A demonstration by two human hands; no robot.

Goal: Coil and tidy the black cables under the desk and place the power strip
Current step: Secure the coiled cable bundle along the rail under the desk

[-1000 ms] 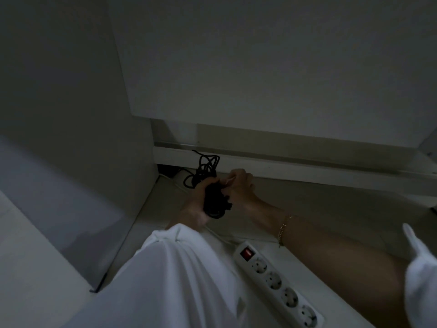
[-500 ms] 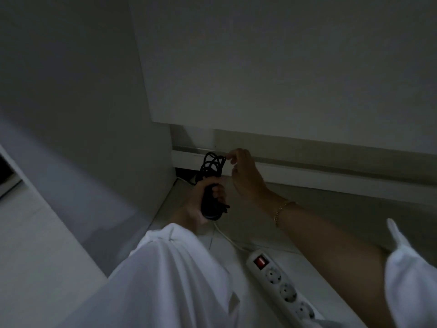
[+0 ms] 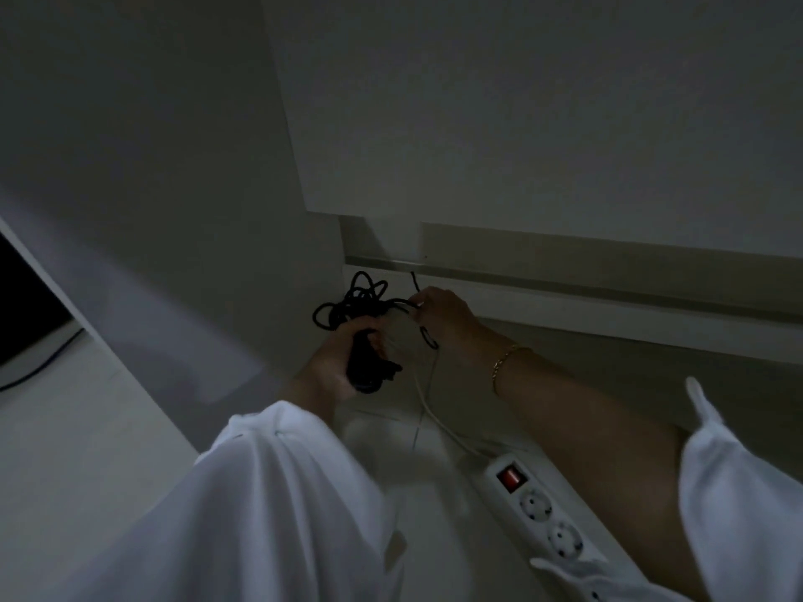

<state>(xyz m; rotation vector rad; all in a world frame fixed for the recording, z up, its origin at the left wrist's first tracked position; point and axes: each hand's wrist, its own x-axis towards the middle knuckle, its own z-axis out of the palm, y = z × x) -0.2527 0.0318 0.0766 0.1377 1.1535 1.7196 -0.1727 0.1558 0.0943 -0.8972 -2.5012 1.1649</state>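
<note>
Nearest, on the right, the power strip (image 3: 548, 517) lies on the floor (image 3: 443, 527); beyond it my left hand (image 3: 328, 373) curls its fingers round the bundled black cables (image 3: 368, 370); farthest, my right hand (image 3: 443, 315) pinches a loose strand by the baseboard (image 3: 608, 307); I should keep it taut and lay even loops onto the bundle.

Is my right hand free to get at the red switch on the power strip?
Probably not yet: the right hand pinches the black cable by the baseboard. Only the white cord lies between it and the red switch, so letting go should suffice.
</note>
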